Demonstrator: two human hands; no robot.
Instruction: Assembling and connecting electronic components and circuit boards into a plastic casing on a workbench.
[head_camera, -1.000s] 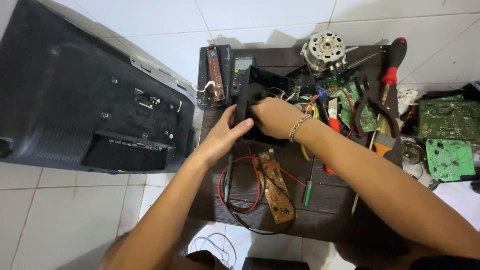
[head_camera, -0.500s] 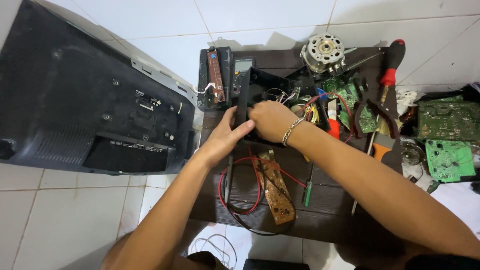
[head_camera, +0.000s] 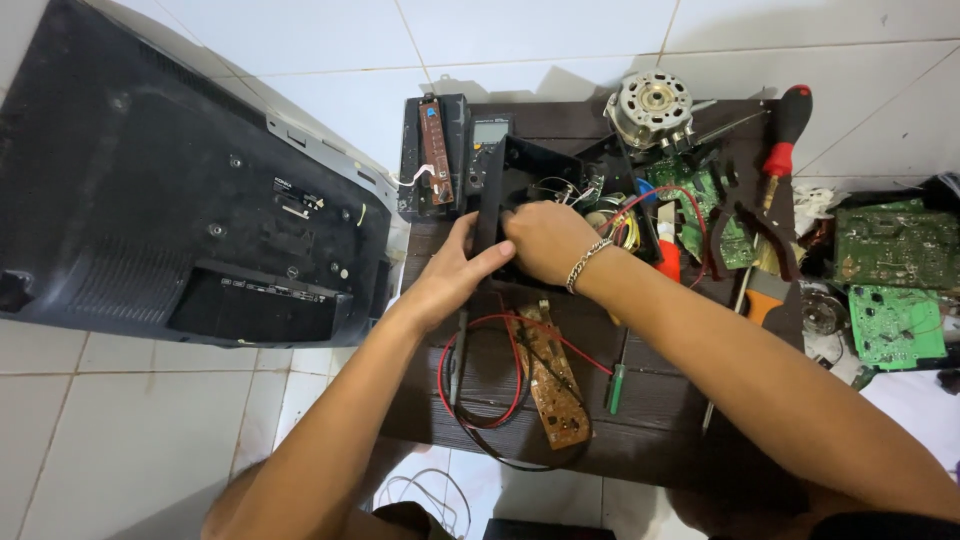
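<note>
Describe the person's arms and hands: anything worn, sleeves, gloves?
Both hands are bare, no gloves. Both forearms are bare with no sleeves in view. The right hand has a silver chain-link bracelet at the wrist. The left hand shows no ring, watch or band.

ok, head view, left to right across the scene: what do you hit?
Black TV back panel → left hand on the black plastic housing → right hand → electric motor → red-handled screwdriver → green circuit board.
</note>
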